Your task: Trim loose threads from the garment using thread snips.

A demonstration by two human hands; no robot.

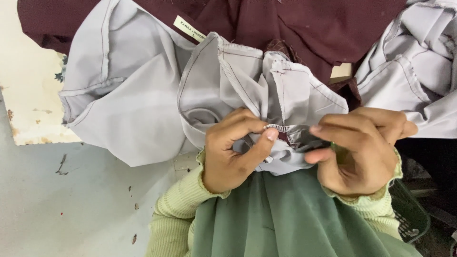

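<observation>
A light grey garment with stitched seams lies bunched in front of me, with dark maroon cloth above it. My left hand pinches a gathered, stitched edge of the grey fabric between thumb and fingers. My right hand grips the same bunched edge from the right, fingers curled around it, with something small and green partly hidden under the fingers. Both wrists wear pale green ribbed sleeves. A green cloth covers my lap below the hands.
A small cream label is sewn where the grey and maroon fabrics meet. More grey fabric is piled at the right. A worn pale floor lies to the left, and a dark green plastic basket sits at the lower right.
</observation>
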